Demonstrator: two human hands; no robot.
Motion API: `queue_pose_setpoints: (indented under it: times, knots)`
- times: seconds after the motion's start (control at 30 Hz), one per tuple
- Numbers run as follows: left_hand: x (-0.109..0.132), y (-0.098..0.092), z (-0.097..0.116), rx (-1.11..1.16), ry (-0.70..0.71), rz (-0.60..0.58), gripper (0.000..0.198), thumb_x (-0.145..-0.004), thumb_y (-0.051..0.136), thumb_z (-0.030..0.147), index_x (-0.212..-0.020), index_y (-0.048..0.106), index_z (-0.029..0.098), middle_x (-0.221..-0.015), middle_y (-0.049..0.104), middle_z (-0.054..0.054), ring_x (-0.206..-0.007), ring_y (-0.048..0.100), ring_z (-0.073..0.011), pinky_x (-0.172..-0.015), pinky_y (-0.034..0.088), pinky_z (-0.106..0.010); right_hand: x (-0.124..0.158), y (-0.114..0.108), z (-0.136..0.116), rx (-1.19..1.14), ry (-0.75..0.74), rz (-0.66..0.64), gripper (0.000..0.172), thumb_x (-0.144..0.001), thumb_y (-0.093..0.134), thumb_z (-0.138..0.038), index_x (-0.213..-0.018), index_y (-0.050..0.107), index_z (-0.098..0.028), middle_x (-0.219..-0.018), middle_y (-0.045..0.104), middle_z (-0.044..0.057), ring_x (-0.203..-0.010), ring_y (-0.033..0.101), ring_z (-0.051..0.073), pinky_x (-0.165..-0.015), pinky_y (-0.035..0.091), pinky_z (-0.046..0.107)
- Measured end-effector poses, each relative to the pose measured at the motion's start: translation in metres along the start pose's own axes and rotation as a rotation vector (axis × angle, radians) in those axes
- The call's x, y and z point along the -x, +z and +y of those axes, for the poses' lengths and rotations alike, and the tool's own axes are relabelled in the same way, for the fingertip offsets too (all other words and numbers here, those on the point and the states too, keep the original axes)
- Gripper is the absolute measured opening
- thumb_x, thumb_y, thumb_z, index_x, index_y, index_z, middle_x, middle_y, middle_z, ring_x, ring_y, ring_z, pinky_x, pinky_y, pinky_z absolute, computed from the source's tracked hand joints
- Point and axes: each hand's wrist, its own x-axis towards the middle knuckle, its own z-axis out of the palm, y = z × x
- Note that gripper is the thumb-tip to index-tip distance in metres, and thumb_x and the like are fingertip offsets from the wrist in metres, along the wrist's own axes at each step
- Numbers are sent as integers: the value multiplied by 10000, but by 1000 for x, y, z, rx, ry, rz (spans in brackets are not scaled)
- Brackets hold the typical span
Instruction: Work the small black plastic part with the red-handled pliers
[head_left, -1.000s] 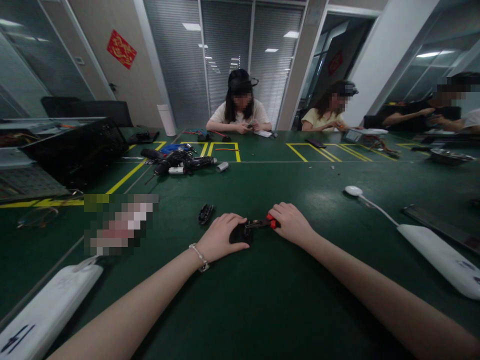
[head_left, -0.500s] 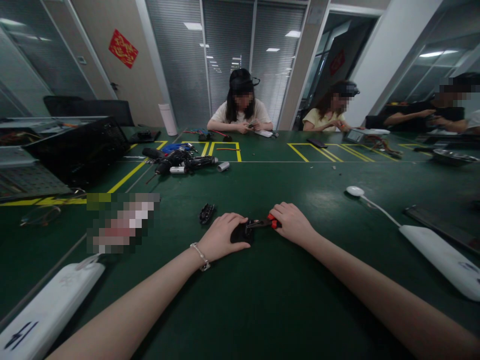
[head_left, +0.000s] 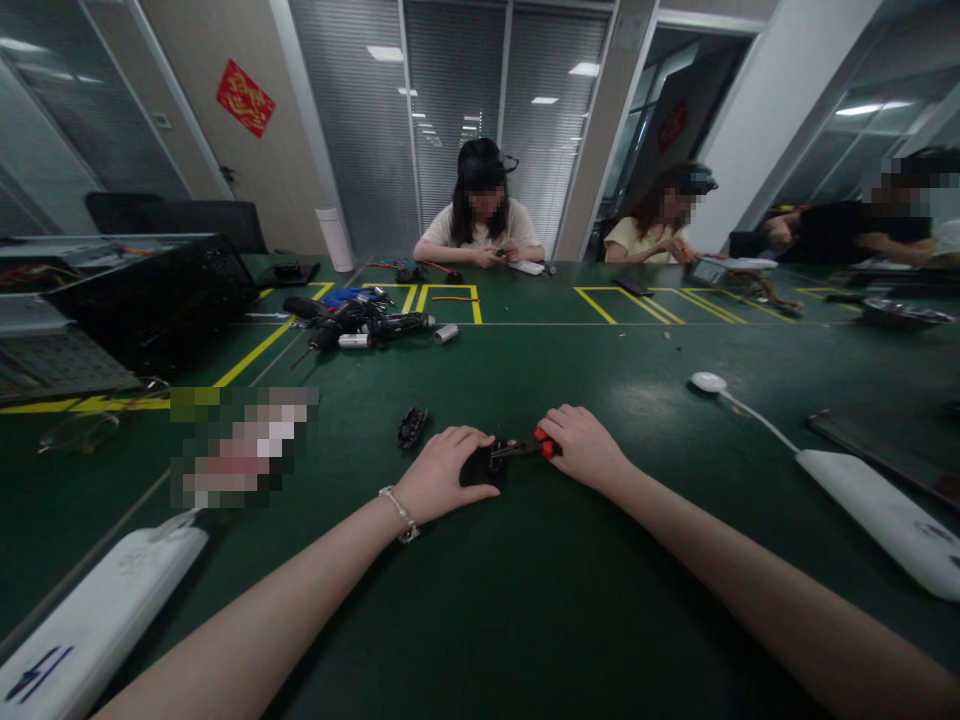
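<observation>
Head view: the black part (head_left: 475,468) was held on the table (head_left: 570,600) by the left hand (head_left: 446,468); pliers (head_left: 519,449), gripped in the right hand (head_left: 583,441), were directed lengthwise leftward, tips at the part's right side.

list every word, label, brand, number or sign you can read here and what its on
Nothing reads with certainty:
Red diamond sign on the door: gold characters, too blurred to quote
Farther red sheet: too dim
Left white case: handwritten dark mark, perhaps a number, unclear; faint print too small
Right white case: dark marks, unreadable
Pliers and black part: no lettering I can make out
</observation>
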Motion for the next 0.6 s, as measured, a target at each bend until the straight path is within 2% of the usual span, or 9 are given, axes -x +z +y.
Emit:
queue_pose_setpoints:
  times: [0.6]
  knots:
    - [0,0,0,4,-4,-6,554,-698,608,479,-1158,421,231,-1143,478,-52,-1037,447,-235,-874,370,-404,1,-2,-1,-10,2,6,180,-668,548,-185,-847,539,-166,-849,554,54,-788,461,180,-708,340,300]
